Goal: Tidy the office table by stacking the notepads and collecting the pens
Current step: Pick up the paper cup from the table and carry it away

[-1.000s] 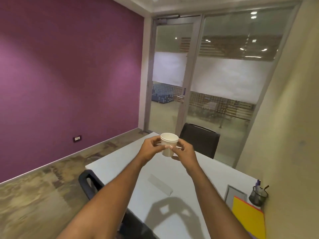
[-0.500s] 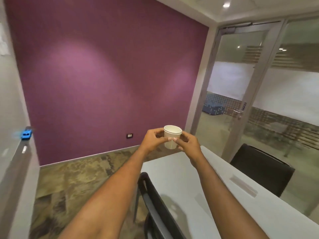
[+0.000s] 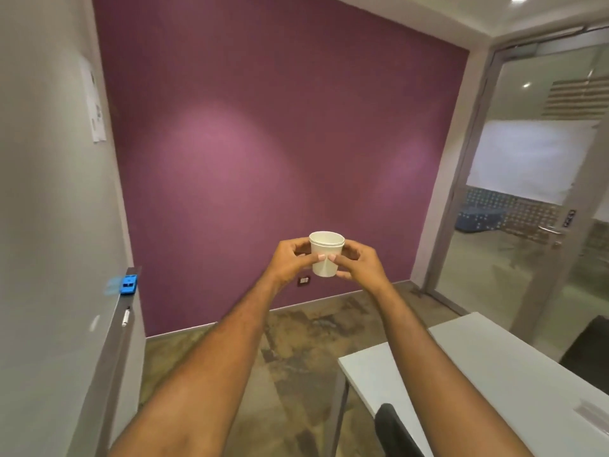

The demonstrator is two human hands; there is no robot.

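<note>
— Holding what?
— Both hands, left hand [image 3: 290, 258] and right hand [image 3: 361, 263], fingers [image 3: 321, 257] curled round a white paper cup [image 3: 326, 253], raised well above the counter [image 3: 494, 367] down-right.
— Handling?
— Probably light, thin-walled, crushable; best gripped gently mid-wall.

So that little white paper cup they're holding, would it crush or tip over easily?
Probably both. The white paper cup looks thin-walled, so it is likely light and would dent under a hard squeeze; the left hand and right hand hold it only with fingertips. It narrows toward its base, so set down it might tip if nudged.
</note>
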